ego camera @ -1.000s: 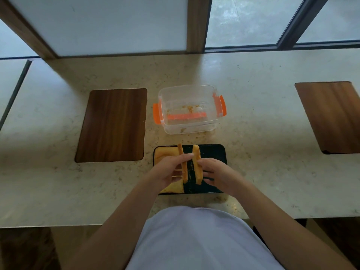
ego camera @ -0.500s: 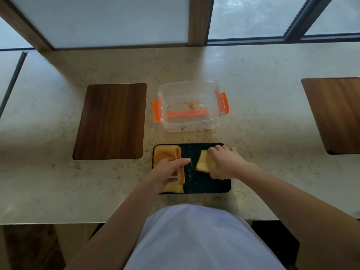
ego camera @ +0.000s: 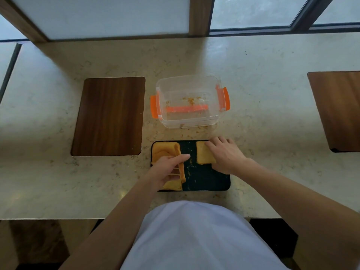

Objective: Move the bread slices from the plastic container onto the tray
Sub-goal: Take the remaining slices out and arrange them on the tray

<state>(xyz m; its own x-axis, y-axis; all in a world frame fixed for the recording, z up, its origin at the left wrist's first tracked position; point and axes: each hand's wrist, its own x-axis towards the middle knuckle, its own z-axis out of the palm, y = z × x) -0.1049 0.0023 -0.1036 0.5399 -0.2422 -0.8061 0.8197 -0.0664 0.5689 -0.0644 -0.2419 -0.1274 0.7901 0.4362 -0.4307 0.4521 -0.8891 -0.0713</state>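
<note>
A black tray (ego camera: 206, 181) lies on the counter right in front of me. Bread slices (ego camera: 162, 152) lie flat on its left side. My left hand (ego camera: 167, 169) grips one more slice (ego camera: 182, 169) standing on its edge beside them. My right hand (ego camera: 227, 155) presses flat on another slice (ego camera: 202, 154) at the tray's far right part. The clear plastic container (ego camera: 190, 121) with orange clips stands just behind the tray and holds only crumbs.
A dark wooden board (ego camera: 109, 115) lies to the left of the container, and another one (ego camera: 339, 110) at the far right. Crumbs are scattered on the counter between container and tray. A window frame runs along the counter's back edge.
My hands have moved apart: the right hand has carried its slice to the tray's right side and laid it flat. The left hand still holds its slice upright on the left.
</note>
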